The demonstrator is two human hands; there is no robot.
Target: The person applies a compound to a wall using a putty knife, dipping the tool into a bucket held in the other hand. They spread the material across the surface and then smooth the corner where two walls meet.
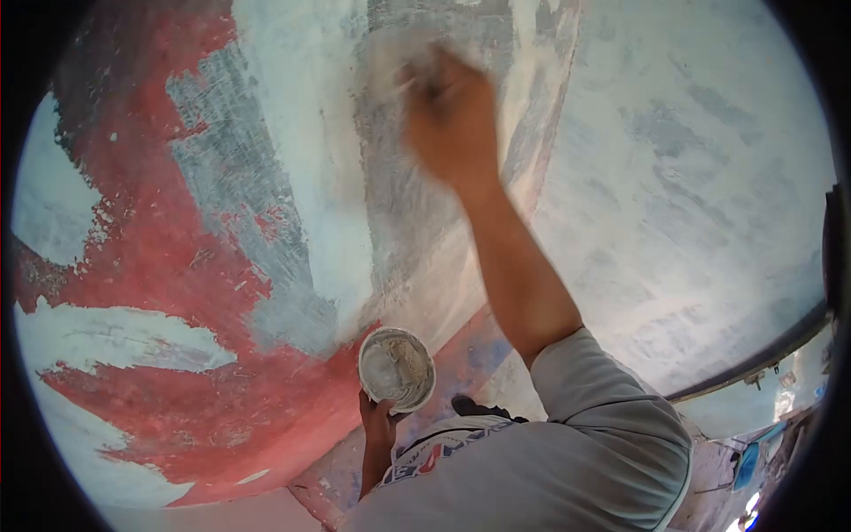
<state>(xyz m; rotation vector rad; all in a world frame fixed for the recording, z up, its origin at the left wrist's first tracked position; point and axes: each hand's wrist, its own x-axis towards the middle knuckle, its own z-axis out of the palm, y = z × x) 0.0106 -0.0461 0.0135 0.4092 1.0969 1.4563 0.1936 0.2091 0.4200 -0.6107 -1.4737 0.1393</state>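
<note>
My right hand is raised against the wall, over a grey patch beside a broad white stripe. Motion smears its fingers, and whatever it may hold is too blurred to make out. Lower down, my left hand is wrapped round the underside of a round bowl. Inside the bowl are a smooth pale area and a rough, beige-grey paste. The wall shows red paint with white and grey patches over it.
A paler wall section stretches to the right, past a corner line. A dark edge runs along its lower right. Beyond it lie a blue object and clutter. A dark shoe shows below the bowl.
</note>
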